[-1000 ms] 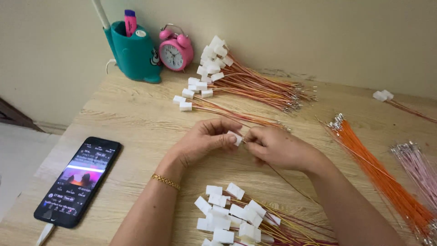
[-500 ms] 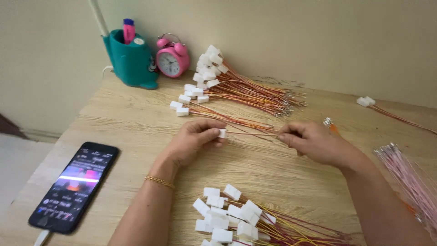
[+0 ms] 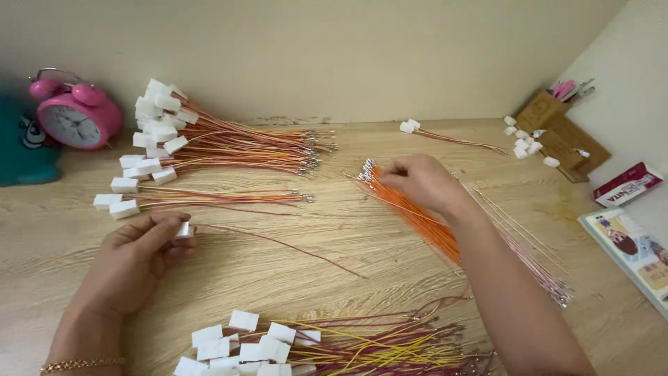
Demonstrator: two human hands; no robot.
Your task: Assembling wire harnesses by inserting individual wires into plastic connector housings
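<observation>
My left hand (image 3: 136,251) pinches a white connector (image 3: 183,230), its wire trailing right; my right hand (image 3: 417,182) closes on the orange wire bundle (image 3: 417,219), running diagonally away from that connector.

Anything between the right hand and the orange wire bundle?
Nothing visible. The right hand is already at the metal-tipped end of the orange wire bundle on the wooden table. The left hand holds a white connector well apart.
</observation>
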